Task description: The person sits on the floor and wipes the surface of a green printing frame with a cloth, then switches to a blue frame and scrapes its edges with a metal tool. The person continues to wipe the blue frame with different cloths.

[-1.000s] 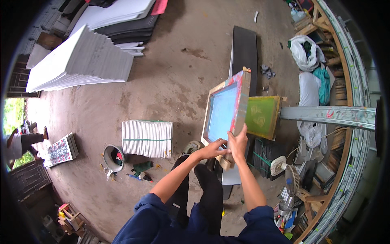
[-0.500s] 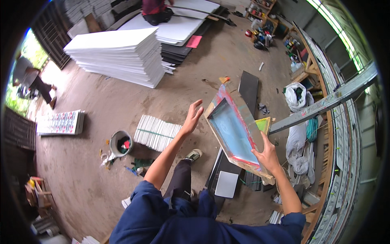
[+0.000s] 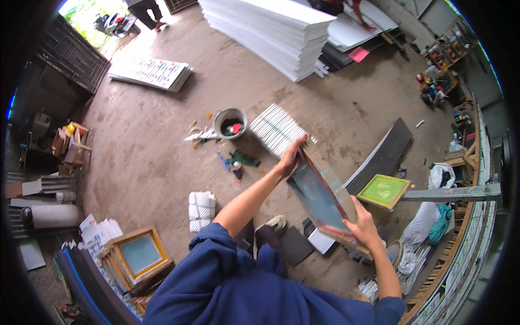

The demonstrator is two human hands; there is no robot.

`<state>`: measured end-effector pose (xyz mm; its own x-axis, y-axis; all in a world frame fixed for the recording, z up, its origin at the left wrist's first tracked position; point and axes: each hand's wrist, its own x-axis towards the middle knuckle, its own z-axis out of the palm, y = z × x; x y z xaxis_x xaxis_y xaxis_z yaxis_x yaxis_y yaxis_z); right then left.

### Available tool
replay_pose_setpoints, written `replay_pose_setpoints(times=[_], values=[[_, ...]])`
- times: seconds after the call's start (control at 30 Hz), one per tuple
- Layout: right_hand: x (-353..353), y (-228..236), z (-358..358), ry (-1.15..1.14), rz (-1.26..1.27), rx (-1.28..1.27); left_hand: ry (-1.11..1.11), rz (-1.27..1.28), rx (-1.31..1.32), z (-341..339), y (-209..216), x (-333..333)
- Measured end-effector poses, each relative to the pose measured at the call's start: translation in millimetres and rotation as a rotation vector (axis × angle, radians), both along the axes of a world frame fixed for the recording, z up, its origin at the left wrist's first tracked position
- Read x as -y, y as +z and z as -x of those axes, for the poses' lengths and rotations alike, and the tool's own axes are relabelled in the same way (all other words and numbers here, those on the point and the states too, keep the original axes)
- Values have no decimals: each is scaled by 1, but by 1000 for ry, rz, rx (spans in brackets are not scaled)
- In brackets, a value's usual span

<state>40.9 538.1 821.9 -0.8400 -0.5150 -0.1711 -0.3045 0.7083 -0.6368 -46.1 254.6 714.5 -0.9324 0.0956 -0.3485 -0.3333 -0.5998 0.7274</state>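
As the left hand [image 3: 291, 157] and right hand [image 3: 366, 226] clasp a frame [image 3: 331, 183], stacked white sheets [image 3: 271, 35] stand on floor [image 3: 355, 111]

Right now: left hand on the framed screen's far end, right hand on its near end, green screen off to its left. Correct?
Not quite: the green screen is to the right of the framed screen, as the head view shows. The rest holds: left hand on the far end, right hand on the near end.
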Motion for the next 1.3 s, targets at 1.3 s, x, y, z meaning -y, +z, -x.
replay_pose_setpoints(times=[1.3], values=[[251, -115, 23, -16, -210, 8, 9, 223, 23, 51, -130, 261]])
